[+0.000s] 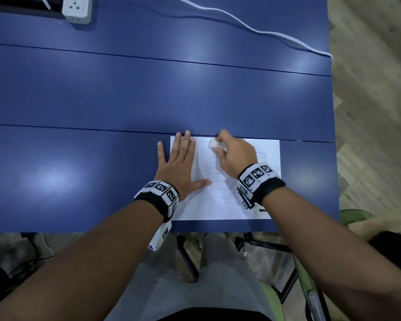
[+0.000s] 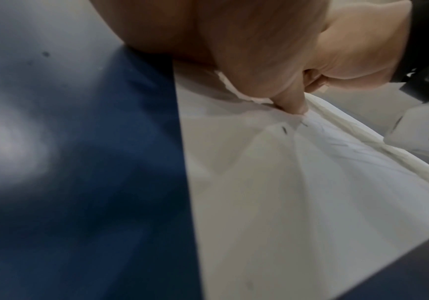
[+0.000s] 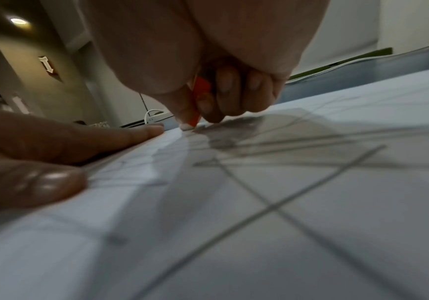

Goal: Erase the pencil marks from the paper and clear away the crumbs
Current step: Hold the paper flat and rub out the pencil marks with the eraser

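A white sheet of paper (image 1: 232, 200) with faint pencil scribbles lies near the front edge of the blue table (image 1: 102, 158). My left hand (image 1: 181, 163) lies flat with spread fingers on the paper's left edge, thumb on the sheet. My right hand (image 1: 232, 154) grips a white eraser (image 1: 217, 144) in an orange sleeve (image 3: 201, 95), its tip pressed to the paper near the far edge. In the right wrist view pencil lines (image 3: 272, 207) cross the paper (image 3: 311, 233). In the left wrist view the paper (image 2: 285, 192) buckles under my thumb (image 2: 293, 101).
A white power strip (image 1: 77, 9) sits at the table's far left, and a white cable (image 1: 252, 28) runs over the far right corner. The table's right edge borders the floor. A green chair (image 1: 306, 274) and my legs are below the front edge.
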